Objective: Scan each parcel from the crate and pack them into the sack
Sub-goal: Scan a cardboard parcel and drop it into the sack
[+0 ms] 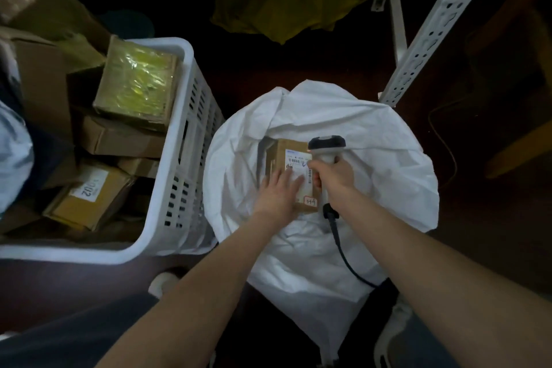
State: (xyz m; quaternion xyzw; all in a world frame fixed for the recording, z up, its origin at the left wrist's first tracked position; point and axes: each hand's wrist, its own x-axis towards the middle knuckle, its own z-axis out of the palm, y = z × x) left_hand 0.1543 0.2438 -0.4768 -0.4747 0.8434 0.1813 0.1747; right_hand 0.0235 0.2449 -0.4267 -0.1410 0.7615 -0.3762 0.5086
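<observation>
A brown cardboard parcel sits in the open mouth of the white sack, directly beneath both of the person's hands. The left hand lies flat on the near half of its top, fingers straight and spread, pressing rather than gripping. The right hand is curled tightly round the handle of a pale handheld scanner, whose dark head hangs over the parcel's right edge, just above the white shipping label.

The label carries a printed barcode and a small handwritten tag at the near corner. The box is plain and square-edged. The sack is thin, crumpled white material, bunched around the box in soft folds. A black cable trails from the scanner's base across the sack toward the person.

To the left, touching the sack, stands a white slotted plastic crate piled with more cardboard boxes, among them a tape-wrapped box glinting yellow. A perforated metal shelf upright slants away behind the sack.
</observation>
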